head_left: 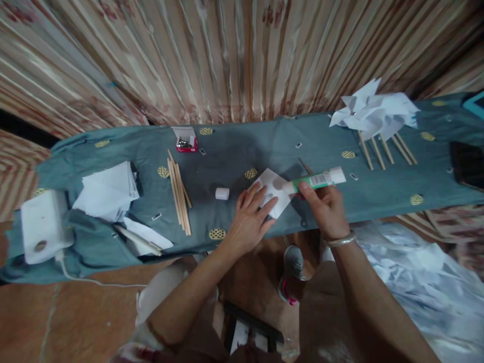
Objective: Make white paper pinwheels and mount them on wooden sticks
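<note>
My left hand (251, 217) lies with its fingers spread on a small square of white paper (269, 180), pressing it against the cloth. In my right hand (328, 209) is a green and white glue stick (314, 180), held nearly level with its uncapped end touching the paper's right side. The white glue cap (222, 193) lies on the cloth to the left of my left hand. Partly hidden under the glue stick, a thin pointed tool (305, 165), perhaps scissors, rests on the table.
Wooden sticks (179, 194), a red box of small metal pieces (186, 143) and stacked white paper (108, 189) lie leftward. A white device (44, 227) with a cable is at far left. Paper pinwheels (372, 108) and a dark phone (467, 164) lie right. A plastic bag (419, 282) stands below.
</note>
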Available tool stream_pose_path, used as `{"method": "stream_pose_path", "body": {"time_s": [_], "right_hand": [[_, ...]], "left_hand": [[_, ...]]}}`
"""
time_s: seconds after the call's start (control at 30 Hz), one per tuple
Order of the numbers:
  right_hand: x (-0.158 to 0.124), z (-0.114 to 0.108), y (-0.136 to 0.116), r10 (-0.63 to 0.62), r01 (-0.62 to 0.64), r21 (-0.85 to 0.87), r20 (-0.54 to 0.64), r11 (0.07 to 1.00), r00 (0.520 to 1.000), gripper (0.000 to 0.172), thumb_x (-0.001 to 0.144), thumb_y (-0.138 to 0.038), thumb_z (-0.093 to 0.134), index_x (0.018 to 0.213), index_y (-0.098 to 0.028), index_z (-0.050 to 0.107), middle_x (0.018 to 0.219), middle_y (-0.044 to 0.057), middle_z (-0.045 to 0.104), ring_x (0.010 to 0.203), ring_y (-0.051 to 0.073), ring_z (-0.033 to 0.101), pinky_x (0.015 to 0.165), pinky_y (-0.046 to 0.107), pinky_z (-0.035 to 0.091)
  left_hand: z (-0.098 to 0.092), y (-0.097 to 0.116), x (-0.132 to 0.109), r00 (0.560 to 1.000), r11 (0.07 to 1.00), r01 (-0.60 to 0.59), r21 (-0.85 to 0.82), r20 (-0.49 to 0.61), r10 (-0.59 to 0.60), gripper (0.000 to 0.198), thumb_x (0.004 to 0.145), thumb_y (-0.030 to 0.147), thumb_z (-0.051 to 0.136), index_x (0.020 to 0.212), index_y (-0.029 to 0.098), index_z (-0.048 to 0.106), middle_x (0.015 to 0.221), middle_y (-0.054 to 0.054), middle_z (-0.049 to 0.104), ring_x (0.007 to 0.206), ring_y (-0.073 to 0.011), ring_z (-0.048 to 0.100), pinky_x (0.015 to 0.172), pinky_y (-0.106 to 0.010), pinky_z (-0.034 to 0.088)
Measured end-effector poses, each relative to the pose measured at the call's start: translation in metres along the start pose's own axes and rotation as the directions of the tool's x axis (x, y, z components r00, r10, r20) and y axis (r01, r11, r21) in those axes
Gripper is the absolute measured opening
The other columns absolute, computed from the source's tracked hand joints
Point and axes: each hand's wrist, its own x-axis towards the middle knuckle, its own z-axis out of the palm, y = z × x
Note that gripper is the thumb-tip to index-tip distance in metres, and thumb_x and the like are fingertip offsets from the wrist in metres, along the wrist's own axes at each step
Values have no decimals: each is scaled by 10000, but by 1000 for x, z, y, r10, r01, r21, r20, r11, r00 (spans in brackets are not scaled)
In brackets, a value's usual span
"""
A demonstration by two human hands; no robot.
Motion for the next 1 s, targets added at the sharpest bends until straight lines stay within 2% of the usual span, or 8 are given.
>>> {"method": "stream_pose_path", "body": {"time_s": [0.17, 0.4, 0.6, 0.77, 1.0], "right_hand": [[3, 13, 3, -73, 88, -301, 62, 949, 995, 322, 781, -516, 652, 748, -197, 622, 653, 10, 622, 611, 159, 545, 593, 304, 434], [5, 16, 15, -170, 202, -594, 109, 779, 979, 445, 784, -626, 566, 734, -184, 557, 604, 17, 579, 542, 175, 520, 531, 309, 369], [6, 18, 18, -217, 267, -679, 160, 684, 963, 467, 810, -637, 521, 819, -173, 568, 610, 35, 607, 539, 194, 557, 521, 303, 372], [6, 23, 18, -233, 282, -737, 172, 615, 957, 552, 808, -690, 466, 888, -157, 585, 594, 48, 616, 530, 214, 573, 512, 307, 377], [9, 28, 16, -231, 314, -753, 218, 579, 948, 549, 841, -670, 434, 964, -152, 566, 615, 48, 628, 530, 217, 587, 510, 303, 381]], "left_hand": [[5, 3, -1, 999, 989, -33, 147, 34, 29, 473, 849, 363, 603, 1293, 219, 524, 1470, -188, 392, 1417, -347, 247, 1108, -597, 193], [8, 0, -2, 999, 976, -34, 215, 32, 28, 444, 863, 414, 567, 1262, 220, 550, 1443, -185, 422, 1397, -344, 292, 1102, -581, 227], [7, 1, -1, 999, 974, -34, 226, 35, 27, 446, 867, 420, 557, 1262, 212, 548, 1447, -190, 416, 1390, -350, 304, 1099, -586, 235], [7, 2, -1, 999, 976, -19, 218, 41, 11, 436, 865, 420, 558, 1250, 215, 555, 1467, -187, 389, 1399, -354, 284, 1108, -596, 212], [7, 2, -1, 999, 975, -15, 220, 40, 6, 436, 862, 421, 559, 1245, 213, 558, 1457, -194, 398, 1397, -361, 285, 1097, -631, 196]]}}
